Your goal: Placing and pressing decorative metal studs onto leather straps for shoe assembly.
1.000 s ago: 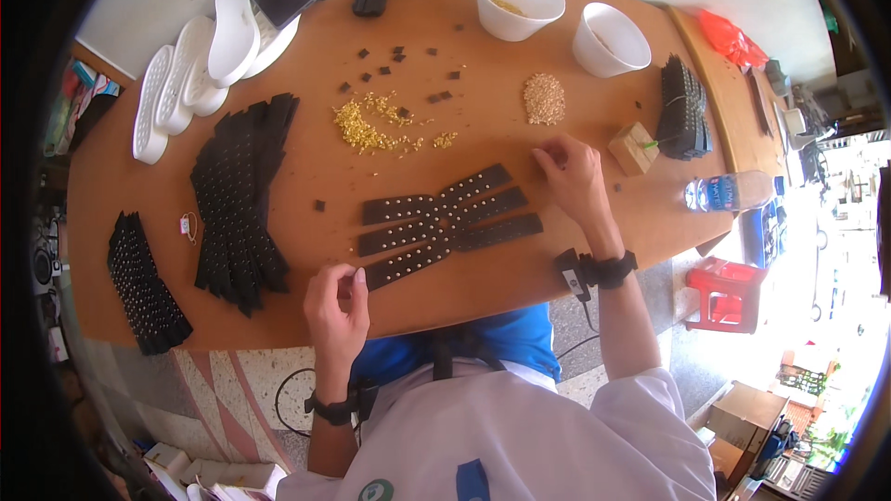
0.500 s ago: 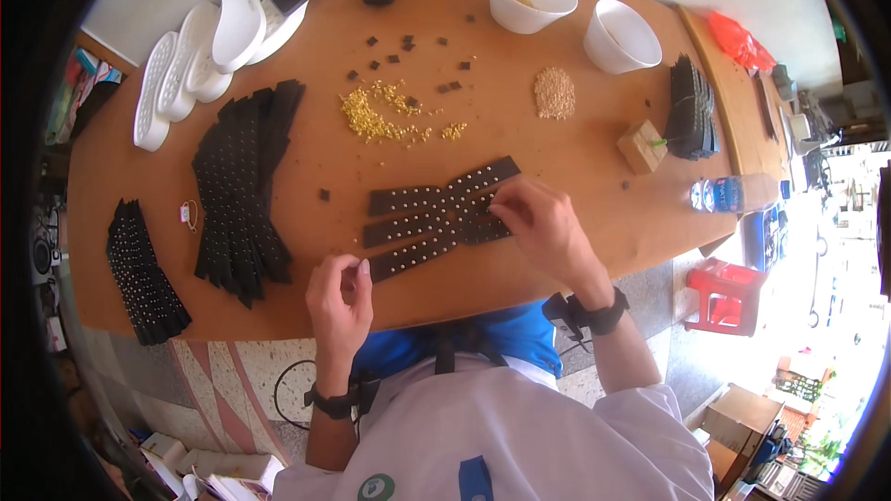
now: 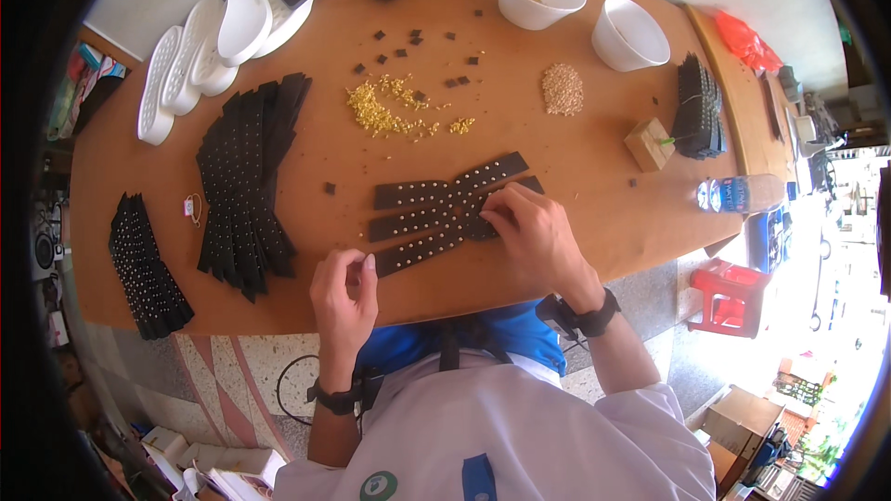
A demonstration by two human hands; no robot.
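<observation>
A broad brown table [image 3: 316, 144] with a smooth top carries everything within reach. On its left side lies a large overlapping fan of black studded strips [image 3: 243, 176], with several white sole-shaped pieces [image 3: 158, 83] set with small holes behind it. A flat black strap piece with rows of pale round studs [image 3: 422, 221], its strips splaying to both sides from a narrow middle, lies near the front edge, between and partly under the person's hands. The right hand [image 3: 538, 232] covers part of its right side, thumb and fingertips drawn together over the material; whether they pinch anything small cannot be told. The left hand [image 3: 343, 301] is at the end of the nearest left strip, fingers curled, thumb and forefinger close together at the corner; whether they grip it is unclear. A smaller fan of black strips with pale studs [image 3: 147, 264] lies at the far left. Two round white bowls [image 3: 529, 19] stand at the back, and a clear plastic bottle [image 3: 747, 194] lies at the right. Smaller still are a loose heap of shiny gold bits [image 3: 371, 111], a pale wooden block [image 3: 648, 146], a compact copper-coloured heap [image 3: 562, 90] and scattered little black squares [image 3: 401, 54].
</observation>
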